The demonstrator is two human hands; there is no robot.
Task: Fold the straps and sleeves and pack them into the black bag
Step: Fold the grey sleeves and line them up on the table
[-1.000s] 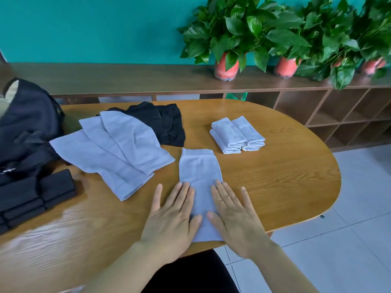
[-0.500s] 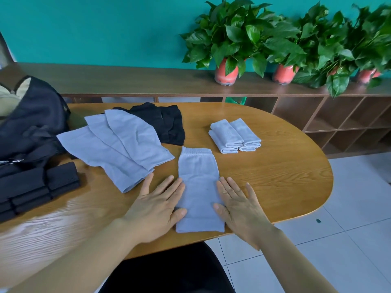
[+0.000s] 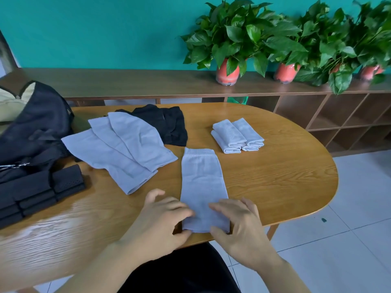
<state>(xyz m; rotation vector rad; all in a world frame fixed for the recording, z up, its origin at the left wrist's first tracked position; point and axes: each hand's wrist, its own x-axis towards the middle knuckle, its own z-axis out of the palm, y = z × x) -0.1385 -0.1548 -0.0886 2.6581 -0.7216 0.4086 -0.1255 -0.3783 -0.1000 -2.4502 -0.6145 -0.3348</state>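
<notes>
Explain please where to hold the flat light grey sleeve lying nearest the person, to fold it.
Grip the two near corners of the light grey fabric sleeve, coming from the person's side: it lies flat, pointing away, so that end should lift easily. The left hand and right hand pinch there.

Bright, even light fills the frame; shadows are soft, with one small dark patch under the near end of the grey sleeve (image 3: 203,187). A whitish glare spreads over the tabletop (image 3: 42,240) at lower left. The left hand (image 3: 165,220) and the right hand (image 3: 239,225) are smeared by motion blur at the fingers. Wide-angle distortion bows the shelf (image 3: 127,83) edge, and the plants (image 3: 359,39) soften at upper right.
</notes>
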